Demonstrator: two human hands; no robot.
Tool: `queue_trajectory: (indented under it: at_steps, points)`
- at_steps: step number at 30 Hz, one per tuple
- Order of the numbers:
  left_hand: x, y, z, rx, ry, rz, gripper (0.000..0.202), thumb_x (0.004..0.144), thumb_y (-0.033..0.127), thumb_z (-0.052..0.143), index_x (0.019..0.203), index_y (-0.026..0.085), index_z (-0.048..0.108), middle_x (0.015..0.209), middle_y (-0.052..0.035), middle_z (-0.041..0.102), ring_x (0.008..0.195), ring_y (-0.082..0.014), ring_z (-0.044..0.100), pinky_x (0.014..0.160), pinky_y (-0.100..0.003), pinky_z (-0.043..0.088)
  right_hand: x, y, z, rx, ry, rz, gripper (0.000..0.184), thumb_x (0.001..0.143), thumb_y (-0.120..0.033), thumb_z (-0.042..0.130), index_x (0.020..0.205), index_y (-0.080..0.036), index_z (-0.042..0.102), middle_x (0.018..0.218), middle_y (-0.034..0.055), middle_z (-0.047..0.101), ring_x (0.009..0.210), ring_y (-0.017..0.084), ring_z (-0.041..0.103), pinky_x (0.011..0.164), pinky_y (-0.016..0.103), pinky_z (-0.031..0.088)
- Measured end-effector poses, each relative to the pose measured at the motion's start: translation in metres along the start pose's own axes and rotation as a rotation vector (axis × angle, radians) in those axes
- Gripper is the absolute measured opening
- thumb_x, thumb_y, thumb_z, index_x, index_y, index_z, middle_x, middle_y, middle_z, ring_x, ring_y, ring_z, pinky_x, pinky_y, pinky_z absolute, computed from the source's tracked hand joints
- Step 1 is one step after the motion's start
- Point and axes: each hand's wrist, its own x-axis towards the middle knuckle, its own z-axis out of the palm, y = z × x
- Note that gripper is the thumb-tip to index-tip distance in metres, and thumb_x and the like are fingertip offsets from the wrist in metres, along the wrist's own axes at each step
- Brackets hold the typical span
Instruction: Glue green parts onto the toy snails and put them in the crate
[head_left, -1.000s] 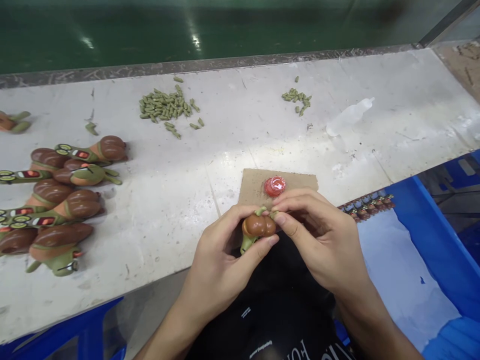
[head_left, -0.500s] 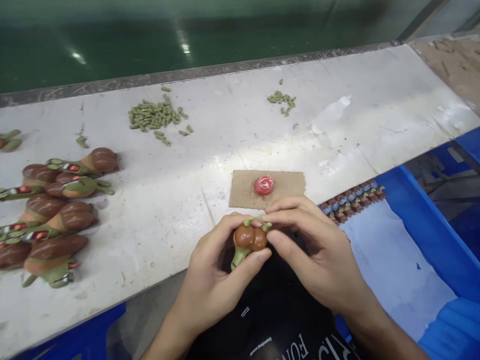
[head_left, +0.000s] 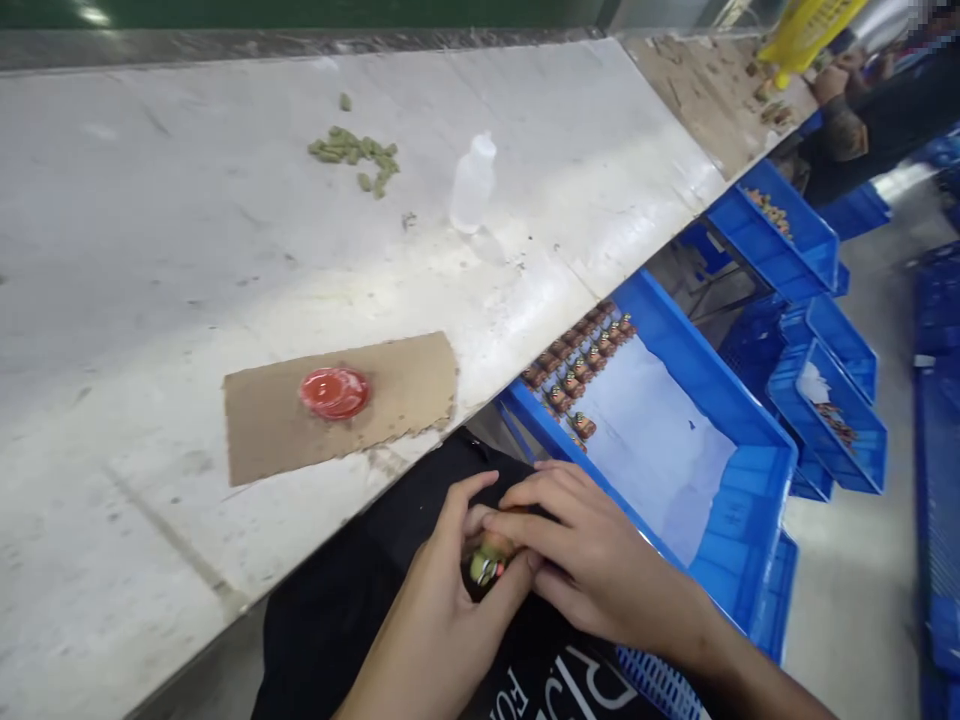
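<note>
Between my two hands, above my lap, is a small painted figurine [head_left: 489,562] in green and brown with a white-and-black face detail. My left hand [head_left: 457,590] is closed around it, thumb at its lower side. The fingers of my right hand [head_left: 577,545] press on it from the right and above, hiding most of its brown body. Ahead on the bench, a small red pot [head_left: 334,393] rests on a piece of cardboard [head_left: 262,430]. Further back lie small green pieces [head_left: 349,148] beside an upright translucent bottle [head_left: 472,185].
To the right below the bench, a blue crate [head_left: 750,500] holds rows of finished-looking figurines [head_left: 577,375] on a white sheet [head_left: 652,440]. More blue bins [head_left: 825,400] stand beyond. Another person's arm [head_left: 844,125] and a yellow bag [head_left: 810,40] are at the far bench end.
My view has swung right towards the crate. The figurine has been turned, so its green face shows instead of its brown rounded parts. My right fingers have closed onto it.
</note>
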Motion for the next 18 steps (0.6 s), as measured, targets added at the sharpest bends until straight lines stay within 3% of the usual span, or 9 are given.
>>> queue_trajectory:
  at_steps: [3, 5, 7, 10, 12, 18]
  points:
    - [0.007, -0.010, 0.005, 0.041, 0.032, 0.016, 0.054, 0.109, 0.046, 0.077, 0.157, 0.033, 0.057, 0.137, -0.0109, 0.083, 0.115, -0.0275, 0.086, 0.098, -0.040, 0.071, -0.024, 0.041, -0.004, 0.050, 0.250, 0.290, 0.032, 0.112, -0.027, 0.071, 0.143, -0.026, 0.080, 0.129, 0.0113, 0.078, 0.116, 0.028, 0.077, 0.103, 0.047, 0.067]
    - [0.011, -0.015, 0.002, 0.073, 0.051, 0.006, 0.049, 0.113, 0.049, 0.073, 0.156, 0.032, 0.057, 0.139, -0.0119, 0.080, 0.111, -0.0263, 0.085, 0.090, -0.038, 0.071, -0.038, 0.082, -0.009, 0.034, 0.431, 0.511, 0.030, 0.112, -0.042, 0.075, 0.135, -0.024, 0.082, 0.120, 0.0101, 0.077, 0.110, 0.028, 0.078, 0.103, 0.050, 0.068]
    - [0.015, -0.020, -0.004, 0.081, 0.037, 0.004, 0.044, 0.115, 0.050, 0.070, 0.153, 0.031, 0.059, 0.135, -0.0114, 0.079, 0.104, -0.0249, 0.085, 0.084, -0.036, 0.072, -0.049, 0.129, -0.013, -0.005, 0.520, 0.653, 0.032, 0.113, -0.048, 0.074, 0.126, -0.019, 0.081, 0.114, 0.0096, 0.076, 0.107, 0.028, 0.077, 0.101, 0.051, 0.070]
    - [0.019, -0.026, -0.011, 0.051, 0.040, 0.010, 0.039, 0.116, 0.049, 0.066, 0.149, 0.030, 0.061, 0.128, -0.0099, 0.080, 0.097, -0.0240, 0.085, 0.077, -0.034, 0.072, -0.057, 0.188, -0.012, -0.052, 0.524, 0.809, 0.032, 0.113, -0.046, 0.080, 0.126, -0.017, 0.078, 0.120, 0.0084, 0.078, 0.103, 0.024, 0.078, 0.093, 0.045, 0.071]
    - [0.020, -0.026, -0.011, 0.031, 0.040, -0.001, 0.036, 0.117, 0.049, 0.065, 0.148, 0.031, 0.062, 0.126, -0.0091, 0.081, 0.095, -0.0236, 0.085, 0.075, -0.034, 0.072, -0.058, 0.213, -0.006, -0.079, 0.488, 0.887, 0.033, 0.113, -0.043, 0.081, 0.133, -0.018, 0.077, 0.129, 0.0089, 0.079, 0.108, 0.024, 0.079, 0.095, 0.045, 0.071]
    - [0.022, -0.012, 0.000, 0.007, 0.120, -0.012, 0.030, 0.117, 0.044, 0.063, 0.143, 0.030, 0.065, 0.116, -0.0051, 0.080, 0.084, -0.0206, 0.080, 0.073, -0.033, 0.071, -0.056, 0.237, 0.009, -0.127, 0.389, 0.994, 0.037, 0.113, -0.042, 0.081, 0.142, -0.019, 0.075, 0.142, 0.0116, 0.077, 0.120, 0.028, 0.079, 0.103, 0.051, 0.070]
